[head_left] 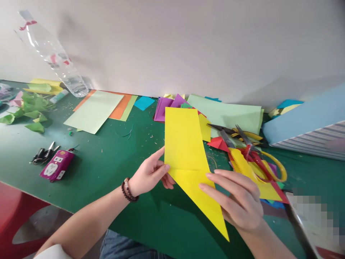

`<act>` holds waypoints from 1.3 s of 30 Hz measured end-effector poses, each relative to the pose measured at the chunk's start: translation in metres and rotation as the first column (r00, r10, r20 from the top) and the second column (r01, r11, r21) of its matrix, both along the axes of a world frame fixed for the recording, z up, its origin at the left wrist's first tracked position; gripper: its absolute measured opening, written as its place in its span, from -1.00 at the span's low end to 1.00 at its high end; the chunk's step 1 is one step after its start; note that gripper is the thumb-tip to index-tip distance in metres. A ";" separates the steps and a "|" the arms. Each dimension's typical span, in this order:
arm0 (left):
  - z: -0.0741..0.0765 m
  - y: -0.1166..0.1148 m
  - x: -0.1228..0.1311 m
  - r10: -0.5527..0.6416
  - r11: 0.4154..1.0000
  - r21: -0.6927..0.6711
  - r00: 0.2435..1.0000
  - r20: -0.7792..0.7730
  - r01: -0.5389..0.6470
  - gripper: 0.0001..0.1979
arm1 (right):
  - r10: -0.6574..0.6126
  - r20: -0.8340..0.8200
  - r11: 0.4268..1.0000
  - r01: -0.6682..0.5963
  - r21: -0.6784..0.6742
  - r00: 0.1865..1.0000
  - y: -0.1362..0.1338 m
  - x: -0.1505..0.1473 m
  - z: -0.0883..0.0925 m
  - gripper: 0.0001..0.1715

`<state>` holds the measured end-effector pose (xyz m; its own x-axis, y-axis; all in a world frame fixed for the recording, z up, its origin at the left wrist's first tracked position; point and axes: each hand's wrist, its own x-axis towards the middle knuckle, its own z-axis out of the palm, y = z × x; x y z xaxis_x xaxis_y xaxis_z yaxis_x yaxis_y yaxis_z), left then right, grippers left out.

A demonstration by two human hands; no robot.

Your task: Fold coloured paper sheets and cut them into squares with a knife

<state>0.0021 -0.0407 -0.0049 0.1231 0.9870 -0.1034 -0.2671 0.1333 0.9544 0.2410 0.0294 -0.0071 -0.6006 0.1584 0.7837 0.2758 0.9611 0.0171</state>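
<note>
A sheet of yellow paper (184, 140) is held up above the green table, creased across, with its lower part tapering to a point at the bottom right. My left hand (152, 172) pinches its left edge near the crease, thumb on the front and fingers behind. On the right side of the lower part, my right hand (237, 201) grips the paper, its index and middle fingers lying on the front and its thumb hidden. Red-and-yellow-handled scissors (253, 154) lie on paper scraps just beyond my right hand.
Along the wall, a clear plastic bottle (54, 54) leans, beside pale green sheets (94, 108) and purple paper (161, 109). At left are green paper pieces (33, 104), a purple packet (57, 165) and small black scissors (44, 154). A light blue box (309, 118) stands right; a red stool (16, 216) is lower left.
</note>
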 end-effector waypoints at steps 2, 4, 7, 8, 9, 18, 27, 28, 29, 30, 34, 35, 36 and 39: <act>-0.002 -0.001 0.000 -0.024 1.000 0.011 1.000 0.012 0.023 -0.22 | 0.023 0.028 1.000 -0.023 -0.006 0.999 -0.002 0.003 0.000 -0.70; -0.001 -0.002 -0.001 -0.020 1.000 0.003 1.000 0.001 0.020 -0.26 | 0.054 0.059 0.997 -0.050 -0.059 0.997 -0.005 0.006 -0.004 -0.72; 0.005 -0.006 -0.003 0.155 0.980 0.155 0.962 -0.226 -0.122 -0.37 | 0.129 0.073 0.970 -0.110 -0.218 0.989 -0.007 0.012 -0.014 -0.73; 0.007 -0.006 -0.003 0.254 0.945 0.288 0.903 -0.347 -0.155 -0.42 | 0.150 0.066 0.955 -0.128 -0.266 0.986 -0.008 0.014 -0.018 -0.74; 0.008 -0.007 -0.003 0.342 0.891 0.435 0.821 -0.457 -0.129 -0.48 | 0.166 0.059 0.942 -0.140 -0.305 0.984 -0.008 0.015 -0.021 -0.75; -0.015 -0.001 0.014 0.065 0.815 0.265 0.372 -0.926 0.515 -0.51 | 0.259 0.264 0.888 -0.121 -0.444 0.929 0.001 0.010 -0.025 -0.76; -0.021 -0.001 0.014 0.033 0.891 0.237 0.465 -0.885 0.388 -0.84 | 0.298 0.257 0.762 -0.067 -0.644 0.919 0.004 0.015 -0.022 -0.81; -0.022 -0.001 0.014 0.027 0.899 0.233 0.485 -0.874 0.371 -0.83 | 0.298 0.247 0.735 -0.056 -0.676 0.922 0.004 0.016 -0.022 -0.80; -0.023 -0.001 0.015 0.024 0.904 0.233 0.502 -0.865 0.358 -0.83 | 0.298 0.240 0.708 -0.045 -0.705 0.924 0.004 0.017 -0.023 -0.79; -0.024 0.000 0.015 0.026 0.907 0.238 0.517 -0.855 0.348 -0.83 | 0.297 0.236 0.682 -0.032 -0.731 0.925 0.004 0.018 -0.023 -0.80; -0.024 0.003 0.015 0.028 0.911 0.253 0.560 -0.828 0.327 -0.85 | 0.301 0.245 0.615 0.009 -0.789 0.922 0.005 0.020 -0.027 -0.79; -0.024 0.003 0.016 0.029 0.911 0.254 0.565 -0.825 0.324 -0.86 | 0.298 0.252 0.609 0.020 -0.793 0.921 0.005 0.019 -0.028 -0.78; -0.023 0.004 0.016 0.031 0.912 0.256 0.568 -0.822 0.320 -0.86 | 0.290 0.258 0.605 0.032 -0.796 0.922 0.005 0.019 -0.029 -0.78; -0.022 0.004 0.016 0.028 0.915 0.256 0.582 -0.813 0.313 -0.87 | 0.232 0.280 0.594 0.092 -0.799 0.931 0.005 0.017 -0.031 -0.83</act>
